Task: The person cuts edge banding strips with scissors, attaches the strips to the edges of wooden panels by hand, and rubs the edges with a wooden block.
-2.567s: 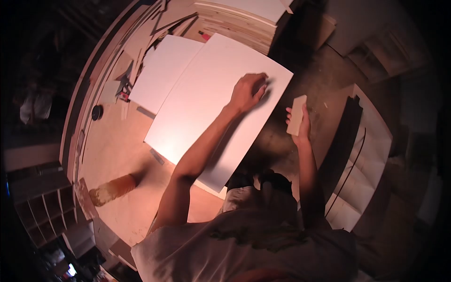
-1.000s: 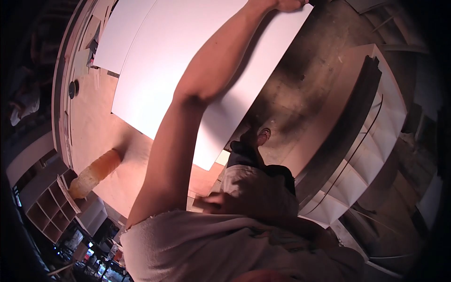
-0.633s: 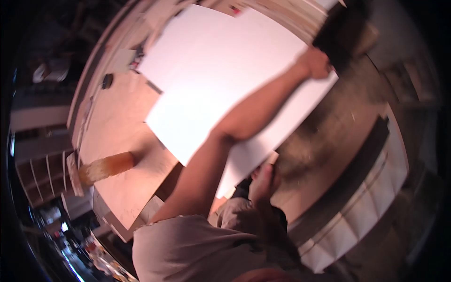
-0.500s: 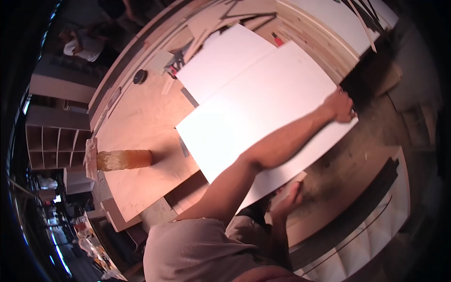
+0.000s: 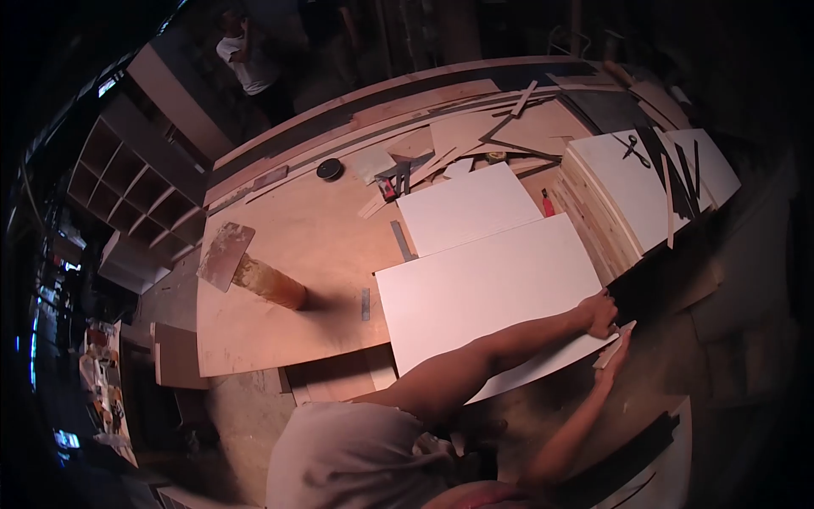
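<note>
A large white panel (image 5: pixel 492 288) lies on the workbench, its near right corner by my hands. My left hand (image 5: pixel 600 314) is closed over the panel's right edge, the arm stretched across its surface. My right hand (image 5: pixel 617 358) is just beyond the near edge, wrapped round a small pale flat block (image 5: pixel 626 332) beside the corner. Whether the block touches the panel I cannot tell. A second white panel (image 5: pixel 462 208) lies behind the first.
A yellowish jar (image 5: pixel 275 287) with a flat scraper (image 5: pixel 225 254) on top stands on the bench (image 5: pixel 339 246). A black round object (image 5: pixel 330 170), a red-handled tool (image 5: pixel 548 204) and scissors (image 5: pixel 634 151) lie around. A person (image 5: pixel 250 64) stands at the back left.
My view has turned, so the bench appears rotated. My right hand has risen with the block from below the panel to its near right corner. My left hand stays at the right edge.
</note>
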`<state>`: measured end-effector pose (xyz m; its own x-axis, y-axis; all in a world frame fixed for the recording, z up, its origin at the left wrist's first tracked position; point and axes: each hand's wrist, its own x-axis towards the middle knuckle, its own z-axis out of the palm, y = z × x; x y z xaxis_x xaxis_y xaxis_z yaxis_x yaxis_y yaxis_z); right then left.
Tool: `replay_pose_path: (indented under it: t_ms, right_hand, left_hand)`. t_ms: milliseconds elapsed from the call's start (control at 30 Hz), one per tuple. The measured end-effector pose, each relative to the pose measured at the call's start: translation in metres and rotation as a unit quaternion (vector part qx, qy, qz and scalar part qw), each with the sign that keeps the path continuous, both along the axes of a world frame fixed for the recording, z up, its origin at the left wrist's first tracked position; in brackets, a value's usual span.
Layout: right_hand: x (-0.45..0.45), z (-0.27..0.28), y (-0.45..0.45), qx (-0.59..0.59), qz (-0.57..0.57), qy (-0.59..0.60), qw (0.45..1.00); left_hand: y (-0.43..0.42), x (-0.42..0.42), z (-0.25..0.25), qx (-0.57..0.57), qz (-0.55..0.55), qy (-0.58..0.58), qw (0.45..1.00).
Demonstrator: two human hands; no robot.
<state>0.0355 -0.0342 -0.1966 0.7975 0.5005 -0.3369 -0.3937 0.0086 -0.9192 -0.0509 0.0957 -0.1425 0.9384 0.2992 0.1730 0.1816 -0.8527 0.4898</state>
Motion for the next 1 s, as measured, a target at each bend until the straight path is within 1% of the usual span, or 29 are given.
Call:
replay_pose_path:
  t_ms: [67,100,133,167,200,267,300,333,367,400,433,467,500,533,567,600,633,667,700,733,800,833,867,900,933,1000]
  right_hand:
    - [0.037,0.001,0.008,-0.091,0.019,-0.073,0.993]
    - [0.046,0.016,0.012,-0.094,-0.01,-0.111,0.989]
    - [0.054,0.034,0.015,-0.095,-0.038,-0.148,0.984]
    - [0.067,0.044,0.021,-0.046,-0.04,-0.184,0.981]
    - [0.081,0.051,0.031,0.001,-0.032,-0.253,0.967]
    - [0.077,0.105,0.049,0.044,0.015,-0.315,0.948]
    - [0.087,0.117,0.064,0.043,0.03,-0.318,0.947]
    - [0.097,0.128,0.082,0.004,0.034,-0.448,0.893]
    - [0.105,0.139,0.096,-0.039,0.036,-0.567,0.822]
    - [0.106,0.154,0.112,-0.049,0.073,-0.58,0.81]
    - [0.111,0.161,0.131,-0.09,0.108,-0.604,0.785]
    - [0.115,0.168,0.15,-0.13,0.142,-0.626,0.756]
    - [0.121,0.167,0.171,-0.168,0.155,-0.65,0.725]
    - [0.124,0.165,0.189,-0.207,0.168,-0.672,0.691]
    - [0.117,0.167,0.201,-0.223,0.183,-0.68,0.674]
    - [0.116,0.163,0.212,-0.216,0.189,-0.683,0.672]
    - [0.114,0.157,0.224,-0.23,0.205,-0.681,0.664]
    - [0.112,0.153,0.233,-0.244,0.22,-0.68,0.655]
    - [0.107,0.151,0.237,-0.267,0.228,-0.684,0.64]
    - [0.102,0.149,0.238,-0.263,0.234,-0.685,0.637]
    - [0.092,0.149,0.242,-0.287,0.26,-0.651,0.652]
    - [0.089,0.148,0.243,-0.279,0.262,-0.656,0.65]
    - [0.088,0.145,0.242,-0.277,0.237,-0.672,0.645]
    - [0.088,0.144,0.24,-0.274,0.209,-0.685,0.642]
    - [0.088,0.145,0.237,-0.268,0.206,-0.687,0.643]
    - [0.085,0.148,0.228,-0.198,0.185,-0.685,0.677]
  left_hand:
    - [-0.002,-0.013,0.023,-0.019,-0.051,0.07,0.996]
    - [-0.001,-0.014,0.025,-0.029,-0.075,0.105,0.991]
    - [-0.003,-0.016,0.011,-0.047,-0.066,-0.061,0.995]
    - [-0.007,-0.017,-0.003,-0.04,-0.025,-0.131,0.99]
    - [-0.007,-0.016,-0.012,-0.032,0.019,-0.199,0.979]
    - [-0.016,-0.056,-0.008,-0.05,0.083,-0.192,0.977]
    - [-0.027,-0.083,-0.013,-0.055,0.137,-0.193,0.97]
    - [-0.035,-0.115,-0.02,-0.056,0.189,-0.195,0.961]
    - [-0.051,-0.153,-0.019,-0.052,0.261,-0.214,0.94]
    - [-0.069,-0.192,-0.004,-0.076,0.33,-0.212,0.917]
    - [-0.092,-0.227,0.002,-0.03,0.416,-0.24,0.877]
    - [-0.117,-0.255,0.012,-0.018,0.52,-0.217,0.826]
    - [-0.143,-0.279,0.014,-0.034,0.616,-0.218,0.757]
    - [-0.17,-0.295,0.015,-0.007,0.687,-0.205,0.697]
    - [-0.2,-0.303,0.008,0.003,0.741,-0.176,0.648]
    - [-0.224,-0.302,-0.002,0.013,0.79,-0.147,0.595]
    - [-0.242,-0.293,-0.012,0.014,0.795,-0.149,0.587]
    - [-0.257,-0.284,-0.022,-0.098,0.794,-0.231,0.554]
    - [-0.264,-0.277,-0.021,-0.206,0.776,-0.308,0.511]
    - [-0.267,-0.271,-0.022,-0.206,0.78,-0.308,0.504]
    - [-0.262,-0.253,-0.024,-0.122,0.829,-0.336,0.43]
    - [-0.258,-0.246,-0.019,-0.096,0.837,-0.358,0.402]
    - [-0.259,-0.244,-0.023,-0.092,0.838,-0.364,0.396]
    - [-0.259,-0.246,-0.029,-0.081,0.837,-0.395,0.37]
    - [-0.258,-0.246,-0.031,-0.069,0.834,-0.424,0.345]
    - [-0.259,-0.245,-0.03,-0.058,0.843,-0.415,0.338]
